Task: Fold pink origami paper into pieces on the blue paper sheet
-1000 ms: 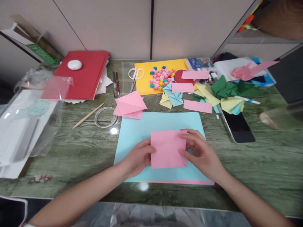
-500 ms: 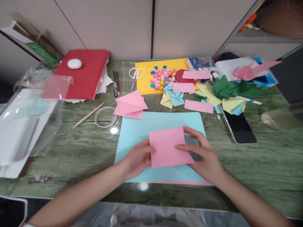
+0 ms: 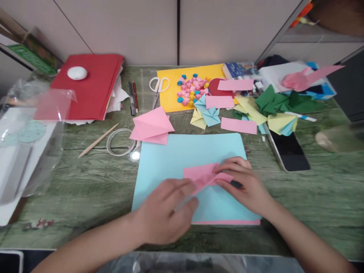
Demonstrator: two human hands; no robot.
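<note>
A square of pink paper (image 3: 201,173) is bent over on itself above a light blue sheet (image 3: 162,159). My right hand (image 3: 241,182) pinches its right end between thumb and fingers. At the paper's lower left, my left hand (image 3: 170,210) has its fingertips against the edge, slightly blurred, with the thumb held apart from the fingers. Beneath the blue sheet a strip of pink paper (image 3: 227,222) shows along the front. More pink squares (image 3: 152,123) overlap the blue sheet's back left corner.
Behind lie scissors (image 3: 159,85), a yellow sheet (image 3: 167,102) with small coloured pieces, pink strips (image 3: 239,125) and folded papers (image 3: 210,115). A phone (image 3: 290,151) is at right. Tape roll (image 3: 109,144), wooden stick (image 3: 98,141) and red folder (image 3: 91,83) are at left.
The pink square was held flat and facing up between both hands; now it is bent over. My left hand has let go with its thumb and turned over, nearer the front.
</note>
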